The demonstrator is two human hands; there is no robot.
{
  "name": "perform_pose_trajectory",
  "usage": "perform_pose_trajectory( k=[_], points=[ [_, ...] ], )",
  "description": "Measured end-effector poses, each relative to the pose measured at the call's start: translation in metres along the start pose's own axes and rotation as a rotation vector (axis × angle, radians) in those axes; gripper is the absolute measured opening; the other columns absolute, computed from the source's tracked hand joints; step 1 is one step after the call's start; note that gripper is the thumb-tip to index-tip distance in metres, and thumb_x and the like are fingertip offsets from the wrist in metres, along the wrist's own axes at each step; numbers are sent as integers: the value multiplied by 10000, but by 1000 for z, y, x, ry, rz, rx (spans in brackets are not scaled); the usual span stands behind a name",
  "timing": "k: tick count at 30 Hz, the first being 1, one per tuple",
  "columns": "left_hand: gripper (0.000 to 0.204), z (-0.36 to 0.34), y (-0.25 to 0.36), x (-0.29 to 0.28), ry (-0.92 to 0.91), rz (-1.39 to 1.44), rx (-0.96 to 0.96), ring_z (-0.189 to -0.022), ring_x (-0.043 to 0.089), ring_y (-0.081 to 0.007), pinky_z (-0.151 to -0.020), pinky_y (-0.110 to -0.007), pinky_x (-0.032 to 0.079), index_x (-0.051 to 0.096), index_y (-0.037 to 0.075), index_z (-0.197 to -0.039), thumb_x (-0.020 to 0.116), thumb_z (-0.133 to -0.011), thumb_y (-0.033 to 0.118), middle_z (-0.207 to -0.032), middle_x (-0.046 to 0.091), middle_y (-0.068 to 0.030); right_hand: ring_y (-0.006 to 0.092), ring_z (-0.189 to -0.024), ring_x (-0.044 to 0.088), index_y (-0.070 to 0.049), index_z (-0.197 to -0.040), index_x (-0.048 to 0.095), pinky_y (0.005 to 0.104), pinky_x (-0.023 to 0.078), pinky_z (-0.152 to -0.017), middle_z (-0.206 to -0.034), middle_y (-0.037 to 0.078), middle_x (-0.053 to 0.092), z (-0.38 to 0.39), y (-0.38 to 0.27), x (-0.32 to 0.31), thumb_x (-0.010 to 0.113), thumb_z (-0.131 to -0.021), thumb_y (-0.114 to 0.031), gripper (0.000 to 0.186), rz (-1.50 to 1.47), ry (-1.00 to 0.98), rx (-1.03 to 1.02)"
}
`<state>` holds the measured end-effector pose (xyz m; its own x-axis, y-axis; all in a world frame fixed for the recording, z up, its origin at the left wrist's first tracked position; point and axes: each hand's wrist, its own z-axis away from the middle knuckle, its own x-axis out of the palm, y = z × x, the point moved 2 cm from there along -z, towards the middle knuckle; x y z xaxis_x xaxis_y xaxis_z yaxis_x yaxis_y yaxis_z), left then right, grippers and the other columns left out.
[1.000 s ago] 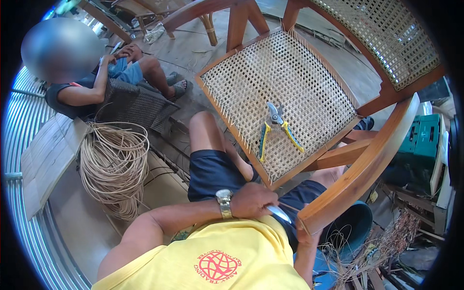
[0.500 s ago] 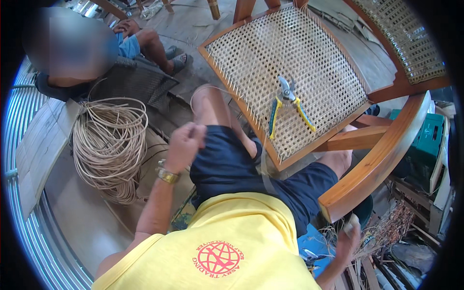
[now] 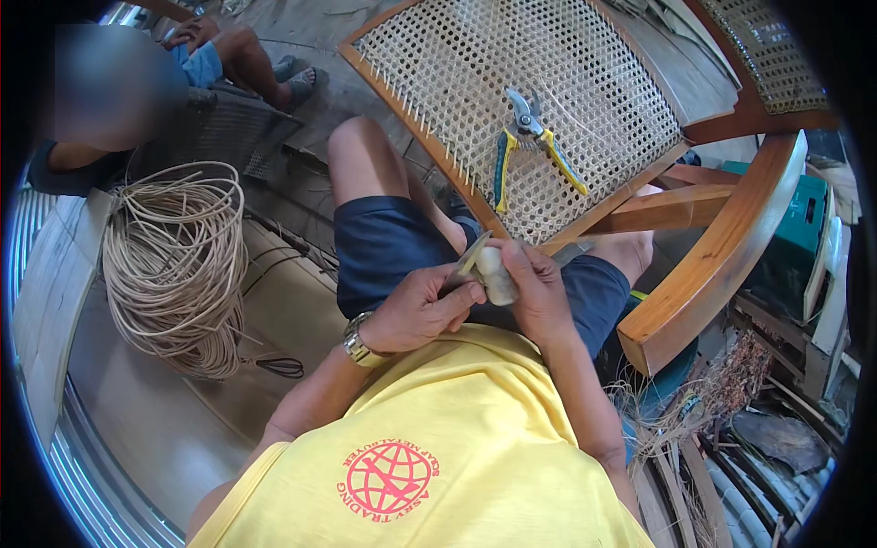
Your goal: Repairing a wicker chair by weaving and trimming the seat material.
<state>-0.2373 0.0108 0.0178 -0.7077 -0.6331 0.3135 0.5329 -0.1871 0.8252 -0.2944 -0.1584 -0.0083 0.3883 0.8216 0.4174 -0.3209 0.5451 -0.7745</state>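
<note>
Over my lap, both hands are close together, fingers closed. My left hand, with a metal watch on its wrist, pinches a flat pale strip that looks like cane. My right hand meets it from the other side. Whitish rounded coverings show at the right fingers; what those fingers hold is hidden. Beyond the hands stands a wooden chair with a woven cane seat, short strand ends sticking up along its left edge. Yellow-and-blue pruning shears lie on the seat, blades slightly apart.
A big coil of cane hangs at the left. The chair's curved wooden armrest reaches in close on my right. Further right are a green crate and a heap of fibre scraps. Another person sits at the far left, hands together.
My right hand has come up from low at the right to meet my left hand over my lap. The left hand has moved right and nearer to me. The view has shifted.
</note>
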Motion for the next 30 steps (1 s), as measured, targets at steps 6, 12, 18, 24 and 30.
perform_pose_trajectory(
  k=[6, 12, 18, 24, 30],
  points=[
    [168, 8, 10, 5, -180, 200, 98, -552, 440, -53, -508, -231, 342, 603, 49, -950, 548, -1047, 175, -650, 506, 27, 60, -645, 540, -9, -1027, 718, 254, 458, -608, -714, 34, 653, 10, -8, -28, 487, -1075, -278, 357, 662, 353, -381],
    [149, 33, 38, -14, -508, 785, 184, -530, 436, -75, -467, -250, 334, 527, 68, -881, 539, -1025, 105, -671, 515, -7, 137, -784, 617, -21, -1050, 718, 293, 489, -717, -858, 19, 687, 69, 11, -163, 524, -1056, -335, 370, 664, 858, -229],
    [67, 45, 88, -77, -551, 1285, 713, -516, 404, -91, -447, -273, 302, 498, 87, -929, 528, -985, 66, -632, 480, -20, 239, -1016, 663, -24, -1143, 663, 386, 516, -859, -1051, 97, 712, 210, 27, -343, 491, -1010, -325, 371, 1280, 1226, -103],
    [67, 28, 113, -118, -176, 1114, 834, -501, 337, -66, -504, -223, 278, 548, 119, -986, 497, -1025, 101, -747, 551, 10, 269, -764, 657, -51, -1047, 674, 406, 491, -607, -786, 94, 688, 346, 18, -408, 532, -1015, -346, 328, 1616, 1413, 238],
    [168, -37, 39, -63, 223, 647, 244, -489, 372, -42, -427, -199, 287, 576, 73, -1125, 581, -1022, 206, -806, 638, -64, 49, -697, 557, -79, -1064, 653, 211, 443, -544, -872, -34, 611, 174, -11, -206, 582, -1014, -415, 347, 227, 630, -89]
  ],
)
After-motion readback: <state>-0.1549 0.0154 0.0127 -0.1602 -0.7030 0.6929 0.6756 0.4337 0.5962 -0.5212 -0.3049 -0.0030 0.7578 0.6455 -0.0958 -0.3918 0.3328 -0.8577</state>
